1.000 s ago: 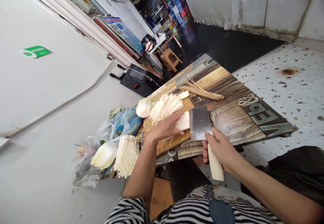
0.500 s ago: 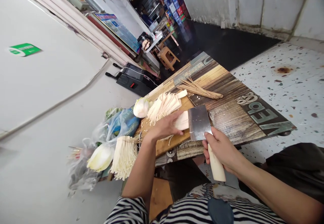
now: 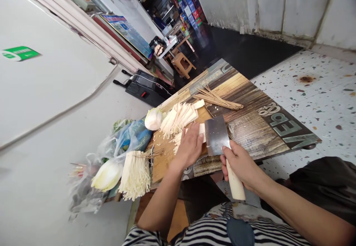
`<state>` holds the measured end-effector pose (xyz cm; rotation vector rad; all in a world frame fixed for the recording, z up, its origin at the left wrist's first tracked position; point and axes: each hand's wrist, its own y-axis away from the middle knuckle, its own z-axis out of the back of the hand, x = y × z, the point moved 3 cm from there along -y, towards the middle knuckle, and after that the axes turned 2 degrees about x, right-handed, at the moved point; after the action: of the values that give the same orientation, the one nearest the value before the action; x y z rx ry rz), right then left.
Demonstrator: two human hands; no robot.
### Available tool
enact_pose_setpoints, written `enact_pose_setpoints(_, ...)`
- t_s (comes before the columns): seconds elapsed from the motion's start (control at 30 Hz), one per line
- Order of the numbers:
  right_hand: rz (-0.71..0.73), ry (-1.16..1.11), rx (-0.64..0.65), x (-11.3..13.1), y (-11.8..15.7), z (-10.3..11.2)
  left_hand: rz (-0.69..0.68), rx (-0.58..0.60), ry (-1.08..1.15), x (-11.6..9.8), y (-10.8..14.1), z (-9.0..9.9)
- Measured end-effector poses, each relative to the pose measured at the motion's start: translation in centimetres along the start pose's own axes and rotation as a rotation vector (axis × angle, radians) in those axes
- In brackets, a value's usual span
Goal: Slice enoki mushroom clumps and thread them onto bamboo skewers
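Observation:
My right hand (image 3: pixel 241 164) is wrapped round the pale handle of a cleaver (image 3: pixel 217 136), whose broad blade lies at the right edge of the wooden cutting board (image 3: pixel 164 162). Flat on a bunch of enoki mushrooms (image 3: pixel 202 129) rests my left hand (image 3: pixel 190 146), fingers stretched out, just left of the blade. Sliced enoki (image 3: pixel 179 119) lies fanned out beyond it on the board. Another enoki bunch (image 3: pixel 135 175), with thin skewers across its top, sits left of the board. The blade hides the mushroom's right end.
Wooden skewers (image 3: pixel 219 99) lie on the patterned table (image 3: pixel 250 127). A pale cabbage (image 3: pixel 153 119) is at the board's far left corner. Another cabbage (image 3: pixel 108 174) and plastic bags (image 3: pixel 122 138) are further left. A black case (image 3: pixel 146 87) stands by the wall.
My left hand has moved from gripping the mushroom bunch's side to lying over its top, with more enoki strands showing at its left. The cleaver stays nearly in place. The view has shifted slightly.

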<state>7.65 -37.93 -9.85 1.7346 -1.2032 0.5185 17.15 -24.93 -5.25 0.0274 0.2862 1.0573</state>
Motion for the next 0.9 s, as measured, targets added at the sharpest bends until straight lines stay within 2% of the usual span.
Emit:
enact_pose_setpoints(0.13,-0.002,0.005,0.003,0.0,0.0,0.0,0.049,-0.23,0.002,-1.1,-0.3,-1.2)
enact_pose_setpoints(0.27,-0.026,-0.018,-0.004,0.1,0.2,0.0,0.015,-0.328,0.01,-1.4,-0.8,-0.9)
enact_pose_setpoints(0.43,-0.005,0.031,-0.013,0.2,0.2,-0.1,-0.025,-0.318,0.003,-1.5,-1.0,-0.6)
enact_pose_setpoints(0.7,0.016,0.06,-0.018,0.1,0.2,-0.1,-0.002,-0.315,0.044,-1.4,-1.1,-0.7)
enact_pose_setpoints(0.9,-0.02,0.027,-0.027,0.4,0.3,-0.2,0.012,-0.316,0.056,-1.4,-1.1,-0.7)
